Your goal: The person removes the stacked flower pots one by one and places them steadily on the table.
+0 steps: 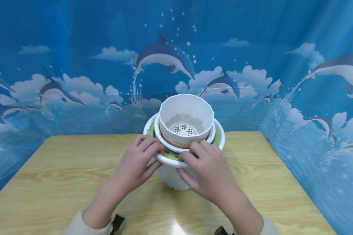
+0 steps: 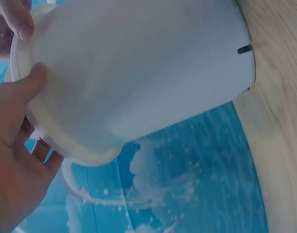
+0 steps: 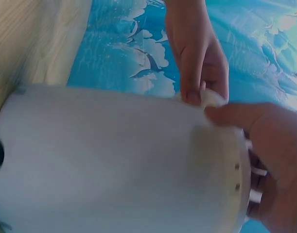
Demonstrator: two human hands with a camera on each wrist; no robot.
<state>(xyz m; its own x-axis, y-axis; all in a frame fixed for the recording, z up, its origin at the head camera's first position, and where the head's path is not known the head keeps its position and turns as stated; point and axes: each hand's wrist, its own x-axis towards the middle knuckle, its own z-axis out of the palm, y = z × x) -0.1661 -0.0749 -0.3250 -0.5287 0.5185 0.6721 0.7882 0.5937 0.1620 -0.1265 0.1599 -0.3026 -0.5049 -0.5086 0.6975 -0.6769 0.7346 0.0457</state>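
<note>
A nest of flower pots stands upright on the table, seen in the head view. Outermost is a tall white pot [image 1: 172, 179] with a wide rim. Inside it sit a green pot [image 1: 171, 154], a white-rimmed pot, a brownish pot and, on top, a faceted white pot [image 1: 183, 106] with a perforated bottom. My left hand [image 1: 138, 160] grips the outer rim at the front left, thumb underneath and fingers over it. At the front right my right hand [image 1: 207, 168] holds the same rim likewise. Both wrist views show the white pot's smooth side [image 2: 138, 68] and thumbs against it.
The wooden table [image 1: 76, 169] reaches back to a blue curtain [image 1: 106, 26] printed with dolphins and clouds, which also runs along both sides. Small dark objects [image 1: 117, 222] show near the cuffs at the bottom edge.
</note>
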